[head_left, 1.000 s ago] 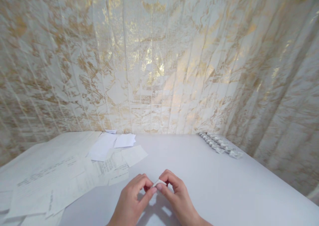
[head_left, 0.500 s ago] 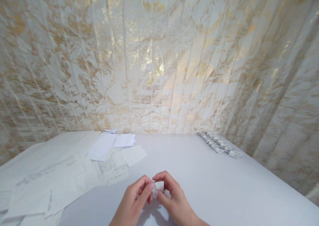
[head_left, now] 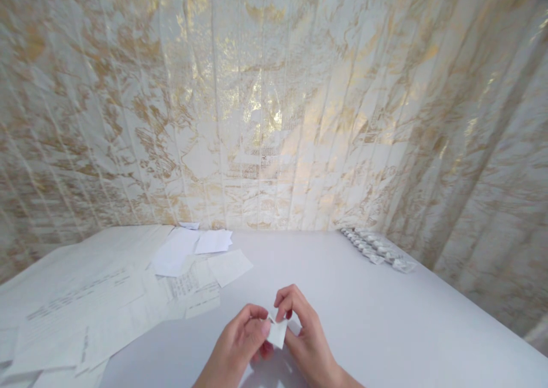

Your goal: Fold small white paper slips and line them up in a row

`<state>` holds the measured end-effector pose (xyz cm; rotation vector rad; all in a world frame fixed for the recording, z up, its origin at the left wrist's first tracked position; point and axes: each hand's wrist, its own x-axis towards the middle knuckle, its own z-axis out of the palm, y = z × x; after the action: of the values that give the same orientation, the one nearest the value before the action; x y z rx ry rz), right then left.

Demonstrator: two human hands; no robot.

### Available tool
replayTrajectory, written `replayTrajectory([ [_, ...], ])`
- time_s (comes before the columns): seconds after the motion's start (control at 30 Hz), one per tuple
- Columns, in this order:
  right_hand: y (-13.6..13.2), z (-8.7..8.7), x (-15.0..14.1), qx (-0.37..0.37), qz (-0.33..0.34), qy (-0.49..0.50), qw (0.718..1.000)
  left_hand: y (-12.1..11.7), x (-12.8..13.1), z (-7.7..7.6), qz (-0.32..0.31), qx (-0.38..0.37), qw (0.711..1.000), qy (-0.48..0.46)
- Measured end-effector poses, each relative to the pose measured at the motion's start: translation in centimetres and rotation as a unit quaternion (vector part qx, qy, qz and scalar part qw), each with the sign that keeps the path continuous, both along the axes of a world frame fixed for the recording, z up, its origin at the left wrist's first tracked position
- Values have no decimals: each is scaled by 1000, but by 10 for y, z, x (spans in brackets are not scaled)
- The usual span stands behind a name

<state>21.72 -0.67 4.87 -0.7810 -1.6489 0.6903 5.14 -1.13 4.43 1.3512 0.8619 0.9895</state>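
Note:
A small piece of folded white paper (head_left: pixel 277 334) is held up between my two hands, just above the table near its front. My left hand (head_left: pixel 244 339) pinches its left edge between thumb and fingers. On the other side, my right hand (head_left: pixel 306 336) has its bent index finger at the paper's top and its thumb by the right edge. The paper shows a flat, roughly square face with a corner pointing down. The fingers partly cover its upper edge.
Printed and blank paper sheets (head_left: pixel 107 314) overlap on the left of the white table (head_left: pixel 363 331). Smaller white slips (head_left: pixel 214 241) lie at the back. Rows of small folded paper pieces (head_left: pixel 377 248) sit at the back right. A gold-patterned curtain (head_left: pixel 265 120) hangs behind.
Between my fingers the folded paper has turned, so a broader white face now shows. My right index finger has shifted onto its top. The sheets and rows of folded pieces stay put.

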Motion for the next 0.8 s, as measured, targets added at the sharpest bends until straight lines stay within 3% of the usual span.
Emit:
replayTrajectory([
  [0.07,0,0,1,22,8,-13,1000,2,1,-5,-25,-24,999,-25],
  [0.23,-2,0,-1,35,26,-40,998,1,1,-1,19,-29,998,-54],
  [0.57,-4,-2,1,-62,20,-23,998,-12,1,19,80,93,988,89],
  [0.8,-3,-3,-2,-106,19,-11,994,-8,-4,18,71,134,982,117],
])
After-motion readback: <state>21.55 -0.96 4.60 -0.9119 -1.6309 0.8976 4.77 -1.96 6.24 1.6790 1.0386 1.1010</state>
